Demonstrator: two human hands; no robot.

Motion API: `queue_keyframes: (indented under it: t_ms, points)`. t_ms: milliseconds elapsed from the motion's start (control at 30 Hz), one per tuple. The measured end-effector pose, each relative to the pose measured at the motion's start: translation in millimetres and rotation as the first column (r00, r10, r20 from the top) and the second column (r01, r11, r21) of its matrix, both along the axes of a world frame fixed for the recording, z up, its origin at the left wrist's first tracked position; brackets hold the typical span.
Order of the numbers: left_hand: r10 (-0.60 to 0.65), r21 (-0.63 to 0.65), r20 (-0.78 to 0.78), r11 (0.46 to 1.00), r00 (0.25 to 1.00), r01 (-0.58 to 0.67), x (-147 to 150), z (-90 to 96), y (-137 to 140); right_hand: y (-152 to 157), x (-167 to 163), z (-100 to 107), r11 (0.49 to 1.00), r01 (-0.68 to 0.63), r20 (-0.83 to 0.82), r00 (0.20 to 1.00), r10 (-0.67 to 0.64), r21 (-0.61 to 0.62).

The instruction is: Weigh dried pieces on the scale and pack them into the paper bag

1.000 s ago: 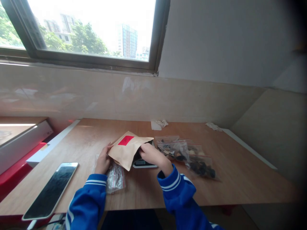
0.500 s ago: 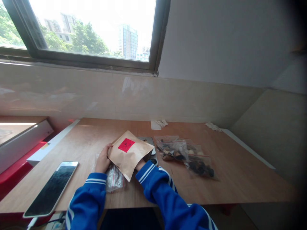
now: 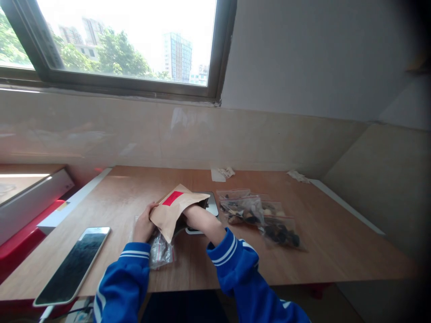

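Note:
My left hand (image 3: 144, 223) grips the left edge of a brown kraft paper bag (image 3: 169, 217) that has a red square label. The bag's mouth faces right and is spread apart. Into it reaches my right hand (image 3: 198, 217); its fingers are hidden inside, so I cannot tell what they hold. Partly covered by the bag, a flat silver-and-white device (image 3: 212, 207), perhaps a small scale, lies on the table. Below my left hand rests a crumpled clear zip bag (image 3: 162, 252).
Clear zip bags with dark and brown dried pieces (image 3: 240, 211) lie to the right, one holding black pieces (image 3: 281, 234). A phone (image 3: 74, 264) with a charging cable is at the left. Crumpled paper (image 3: 226, 172) sits at the table's (image 3: 323, 242) back edge.
The paper bag has tilted so that its mouth shows more and its label less. My right wrist and forearm have come up and right, with the fingers still inside the bag.

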State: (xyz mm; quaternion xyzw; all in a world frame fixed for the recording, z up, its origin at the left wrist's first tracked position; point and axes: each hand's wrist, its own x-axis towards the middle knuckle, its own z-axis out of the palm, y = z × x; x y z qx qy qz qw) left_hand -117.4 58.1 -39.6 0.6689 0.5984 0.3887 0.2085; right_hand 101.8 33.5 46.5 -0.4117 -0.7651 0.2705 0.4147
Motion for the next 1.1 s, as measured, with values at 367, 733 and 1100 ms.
queue_keyframes:
  t_ms: [367,733,1100]
  points:
    - [0.064,-0.036,-0.065,0.997,0.996,-0.066,3.4,7.1,-3.9,-34.7,22.8,47.7,0.984,-0.168,0.170,0.973,0.155,0.062]
    - [0.030,-0.052,-0.042,0.998,0.999,-0.032,1.5,9.1,-1.7,-37.4,36.1,73.1,0.969,0.090,-0.118,0.991,-0.064,0.229]
    - [0.071,0.026,0.127,0.997,0.989,-0.075,-2.6,-6.0,8.3,-17.0,98.2,-45.1,0.907,0.421,-0.149,0.897,-0.416,-0.003]
